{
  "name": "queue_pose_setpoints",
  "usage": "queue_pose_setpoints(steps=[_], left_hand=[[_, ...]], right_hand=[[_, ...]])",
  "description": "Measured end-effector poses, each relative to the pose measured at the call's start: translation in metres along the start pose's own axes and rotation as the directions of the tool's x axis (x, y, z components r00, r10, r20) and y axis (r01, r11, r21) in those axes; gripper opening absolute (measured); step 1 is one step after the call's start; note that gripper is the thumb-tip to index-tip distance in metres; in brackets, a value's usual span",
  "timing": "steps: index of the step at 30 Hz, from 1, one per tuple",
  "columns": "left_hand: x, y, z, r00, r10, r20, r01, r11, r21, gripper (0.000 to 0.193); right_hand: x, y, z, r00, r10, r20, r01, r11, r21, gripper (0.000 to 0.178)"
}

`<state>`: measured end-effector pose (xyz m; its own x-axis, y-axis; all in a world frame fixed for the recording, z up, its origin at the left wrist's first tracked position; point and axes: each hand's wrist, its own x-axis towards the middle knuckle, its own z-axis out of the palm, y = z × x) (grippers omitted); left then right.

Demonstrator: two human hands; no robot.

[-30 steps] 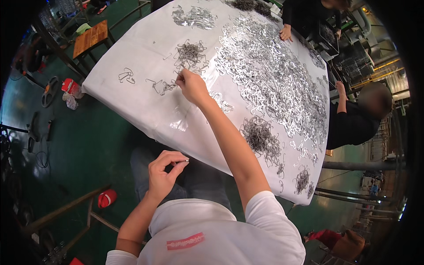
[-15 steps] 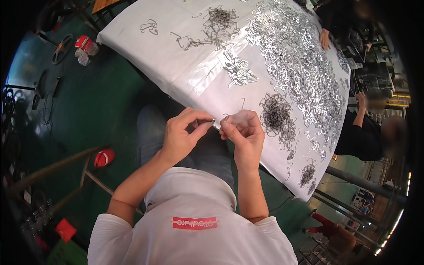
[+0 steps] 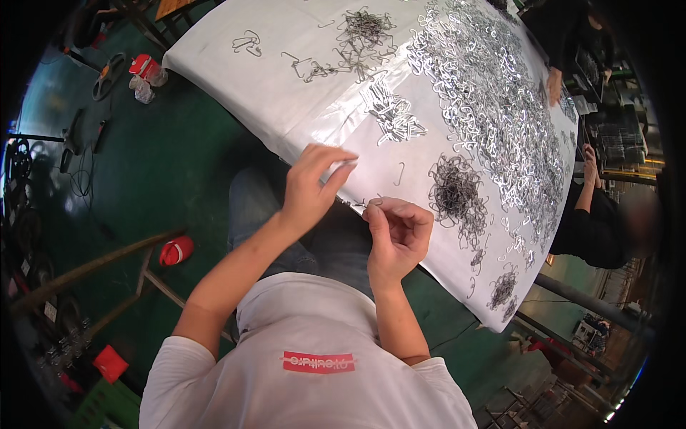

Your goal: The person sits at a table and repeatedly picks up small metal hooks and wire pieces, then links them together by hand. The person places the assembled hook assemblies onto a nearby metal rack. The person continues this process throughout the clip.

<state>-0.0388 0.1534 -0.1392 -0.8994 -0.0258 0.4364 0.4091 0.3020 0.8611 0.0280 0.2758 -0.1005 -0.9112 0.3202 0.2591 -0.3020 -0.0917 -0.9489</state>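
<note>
Over the near edge of the table my left hand (image 3: 311,187) is raised, its thumb and fingertips a little apart. Motion smears those tips, and no piece shows clearly between them. Lower and to its right, my right hand (image 3: 401,232) is closed in a pinch, with a thin dark wire hook (image 3: 378,199) sticking out at the fingertips. The other fingers curl in, so the palm is partly hidden. A single wire hook (image 3: 401,174) lies on the table just beyond that hand. Beyond my left hand is a small pile of shiny silver hooks (image 3: 394,114).
Dark wire hooks form a heap (image 3: 456,189) right of my right hand and another (image 3: 366,28) at the back. A broad spread of silver hooks (image 3: 493,100) covers the right of the white-covered table (image 3: 236,79). Co-workers' hands (image 3: 554,86) show at the far right side.
My hands have separated. The left moved up and away, its fingertips parting; the right stays pinched, slightly lower. The silver piece seen between them before no longer shows there.
</note>
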Motion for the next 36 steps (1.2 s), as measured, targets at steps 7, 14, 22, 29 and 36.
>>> queue_pose_setpoints(steps=[7, 14, 22, 29, 36], left_hand=[[0.043, -0.049, 0.081, 0.936, 0.166, 0.311, -0.279, 0.889, 0.364, 0.020], [0.049, -0.038, 0.065, 0.914, 0.015, 0.406, -0.175, 0.916, 0.361, 0.018], [0.021, 0.045, -0.011, 0.828, -0.416, 0.377, 0.531, 0.797, -0.287, 0.015], [0.008, 0.067, -0.025, 0.895, -0.345, 0.283, 0.422, 0.860, -0.287, 0.012], [0.002, 0.051, -0.041, 0.963, -0.214, 0.163, 0.242, 0.953, -0.180, 0.016]], right_hand=[[-0.003, 0.002, -0.003, 0.999, 0.038, -0.005, -0.038, 0.999, -0.008, 0.028], [-0.003, 0.001, -0.007, 0.997, 0.071, -0.011, -0.072, 0.995, -0.063, 0.021], [0.001, 0.002, -0.008, 0.999, 0.049, -0.015, -0.051, 0.984, -0.170, 0.019], [0.001, 0.007, 0.001, 1.000, 0.000, 0.005, 0.001, 0.970, -0.245, 0.019], [0.006, 0.022, 0.003, 0.976, -0.063, 0.207, 0.139, 0.915, -0.378, 0.024]])
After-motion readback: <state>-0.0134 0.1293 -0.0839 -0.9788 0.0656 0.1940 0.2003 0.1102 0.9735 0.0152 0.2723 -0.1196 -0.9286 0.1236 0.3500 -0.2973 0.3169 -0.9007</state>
